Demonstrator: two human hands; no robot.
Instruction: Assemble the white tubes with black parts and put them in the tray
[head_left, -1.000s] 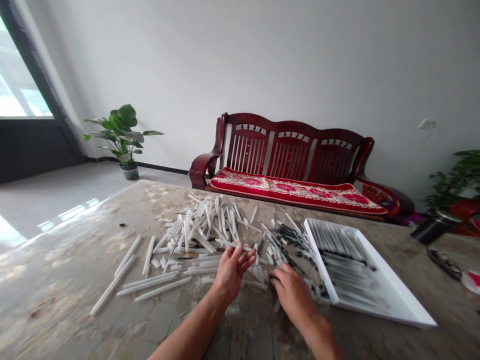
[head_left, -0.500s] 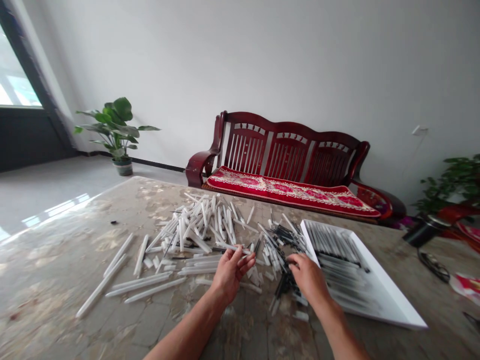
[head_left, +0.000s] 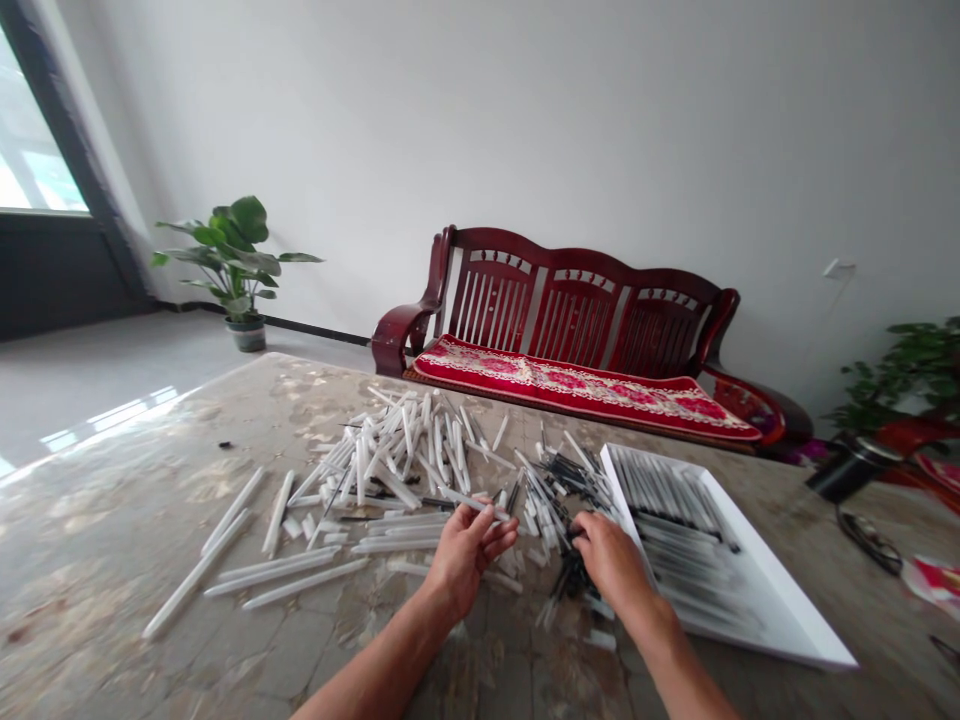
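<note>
Between the thumb and fingers of my left hand (head_left: 472,550) is a slim white pen barrel (head_left: 463,498), its far end pointing up and left. My right hand (head_left: 609,552) is closed at the fingertips over a heap of black pen caps (head_left: 574,575); what it pinches, if anything, is hidden. A big loose pile of white, translucent pen barrels (head_left: 405,440) spreads beyond and left of my left hand. Thin refills with clear and black parts (head_left: 547,505) lie between the hands. Right of my right hand, a white tray (head_left: 806,610) holds rows of black-capped pens (head_left: 667,490).
Several long white tubes (head_left: 195,575) lie apart on the patterned tabletop (head_left: 97,540). A black cylinder (head_left: 851,468) and a dark looped strap (head_left: 870,540) are at the right. Behind the table stands a red wooden bench (head_left: 570,310); a potted plant (head_left: 244,260) is at back left.
My left hand has shifted slightly right and down, with the pen barrel now showing more plainly in it. My right hand stays at the black caps, its fingertips drawn slightly closer in.
</note>
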